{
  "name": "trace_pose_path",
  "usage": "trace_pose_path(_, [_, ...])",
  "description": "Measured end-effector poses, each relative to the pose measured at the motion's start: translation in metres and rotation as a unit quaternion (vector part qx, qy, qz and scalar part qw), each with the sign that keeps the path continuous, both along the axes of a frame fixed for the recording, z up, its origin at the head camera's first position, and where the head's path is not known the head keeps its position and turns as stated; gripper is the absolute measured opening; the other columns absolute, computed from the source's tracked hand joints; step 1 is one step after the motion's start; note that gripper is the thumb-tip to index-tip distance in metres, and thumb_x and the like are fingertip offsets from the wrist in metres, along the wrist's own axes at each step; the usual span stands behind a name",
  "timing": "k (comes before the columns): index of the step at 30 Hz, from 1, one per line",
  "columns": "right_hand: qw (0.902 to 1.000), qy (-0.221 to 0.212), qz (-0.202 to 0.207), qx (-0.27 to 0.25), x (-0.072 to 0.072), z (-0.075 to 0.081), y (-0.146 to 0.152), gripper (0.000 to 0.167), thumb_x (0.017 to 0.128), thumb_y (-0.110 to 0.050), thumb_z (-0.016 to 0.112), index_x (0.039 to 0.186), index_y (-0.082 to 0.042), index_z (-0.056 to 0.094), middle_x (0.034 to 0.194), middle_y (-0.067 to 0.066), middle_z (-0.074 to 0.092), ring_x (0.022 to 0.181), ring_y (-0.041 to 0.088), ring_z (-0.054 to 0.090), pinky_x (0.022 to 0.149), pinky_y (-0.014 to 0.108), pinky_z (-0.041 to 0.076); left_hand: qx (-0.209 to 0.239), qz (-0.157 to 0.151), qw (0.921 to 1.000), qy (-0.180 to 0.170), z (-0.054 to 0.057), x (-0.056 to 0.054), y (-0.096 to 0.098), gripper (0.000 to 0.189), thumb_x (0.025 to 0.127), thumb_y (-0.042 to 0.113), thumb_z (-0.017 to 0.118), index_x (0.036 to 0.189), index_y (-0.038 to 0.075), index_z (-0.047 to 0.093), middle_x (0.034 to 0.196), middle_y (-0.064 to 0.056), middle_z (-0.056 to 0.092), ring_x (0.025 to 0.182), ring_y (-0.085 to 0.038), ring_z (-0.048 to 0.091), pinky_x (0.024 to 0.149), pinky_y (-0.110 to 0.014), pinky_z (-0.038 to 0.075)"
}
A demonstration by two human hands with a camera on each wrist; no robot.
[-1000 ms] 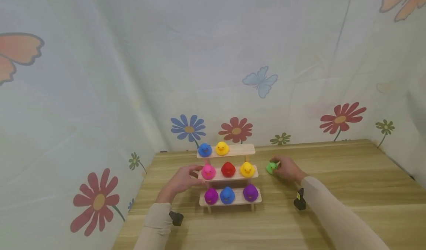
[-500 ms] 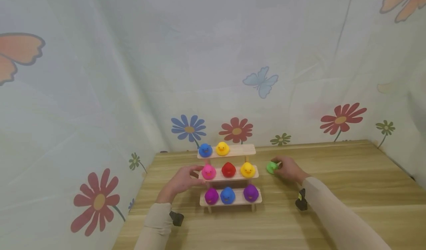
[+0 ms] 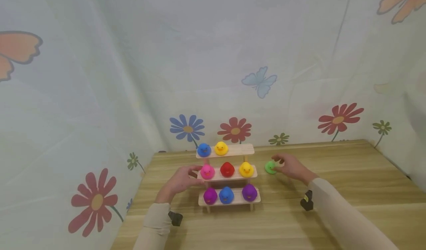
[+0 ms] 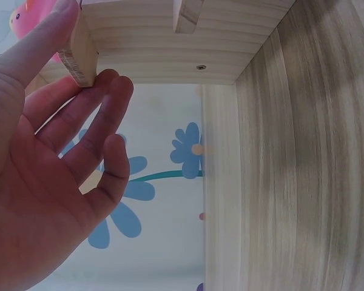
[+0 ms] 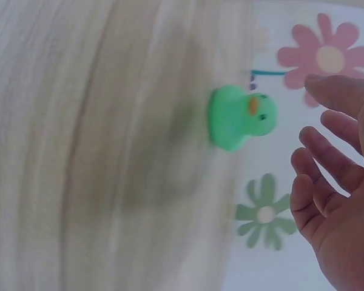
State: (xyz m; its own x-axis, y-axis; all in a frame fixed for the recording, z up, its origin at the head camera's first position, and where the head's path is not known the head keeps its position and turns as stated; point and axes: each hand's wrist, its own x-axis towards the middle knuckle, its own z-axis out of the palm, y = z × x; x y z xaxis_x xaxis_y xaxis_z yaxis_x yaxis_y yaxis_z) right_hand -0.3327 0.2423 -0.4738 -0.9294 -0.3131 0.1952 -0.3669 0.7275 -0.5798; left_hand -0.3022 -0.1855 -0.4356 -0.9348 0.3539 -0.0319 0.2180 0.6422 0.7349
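A three-tier wooden display stand [image 3: 242, 149] holds several rubber ducks. My left hand [image 3: 179, 179] pinches the left end of its middle shelf, beside a pink duck [image 3: 207, 172]. In the left wrist view, the thumb [image 4: 45, 36] lies on one side of the shelf end [image 4: 79, 57] and fingertips touch the other. To the right of the stand, a green rubber duck [image 3: 270, 168] sits upright on the table. My right hand [image 3: 291, 167] is just right of it, fingers spread loosely; the right wrist view shows a gap between the hand [image 5: 346, 200] and the duck [image 5: 233, 118].
Blue [image 3: 204, 150] and yellow [image 3: 221, 148] ducks share the top shelf. Red [image 3: 227, 169] and yellow [image 3: 246, 169] ones stand on the middle shelf, purple and blue [image 3: 226, 195] on the bottom. A flower-printed curtain [image 3: 199, 76] rises behind the wooden table [image 3: 336, 168].
My right hand has let go of the green duck and drawn back slightly to the right, fingers opening. The duck stays on the table. My left hand keeps its hold on the stand.
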Motion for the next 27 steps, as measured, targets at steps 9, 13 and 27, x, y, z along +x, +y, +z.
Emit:
trace_pose_path(9, [0.9971,0.065,0.039,0.003,0.024,0.028,-0.012,0.032,0.090,-0.014,0.062,0.117,0.001,0.058,0.110,0.017,0.062,0.096,0.030,0.057,0.081,0.048,0.048,-0.004,-0.001,1.0000,0.002,-0.003,0.000,-0.001,0.062,0.072,0.042,0.079,0.126,0.019,0.059,0.118,-0.001,0.061,0.099,-0.021,0.057,0.077,-0.034,0.051])
trace_pose_path(13, [0.9947,0.091,0.048,0.010,0.033,0.041,-0.020,0.031,0.090,-0.015,0.063,0.117,-0.001,0.059,0.110,0.016,0.062,0.097,0.029,0.057,0.079,0.045,0.049,0.001,-0.002,1.0000,-0.001,-0.002,0.000,-0.001,0.061,0.073,0.040,0.079,0.126,0.019,0.059,0.119,-0.001,0.061,0.099,-0.021,0.058,0.077,-0.035,0.051])
trace_pose_path(27, [0.9819,0.173,0.077,0.015,0.058,0.069,-0.058,0.034,0.085,-0.023,0.069,0.115,-0.008,0.061,0.111,0.008,0.062,0.094,0.024,0.058,0.077,0.040,0.050,-0.001,0.004,1.0000,-0.001,-0.002,-0.001,-0.002,0.060,0.074,0.041,0.078,0.127,0.020,0.060,0.121,-0.001,0.061,0.093,-0.017,0.060,0.075,-0.032,0.051])
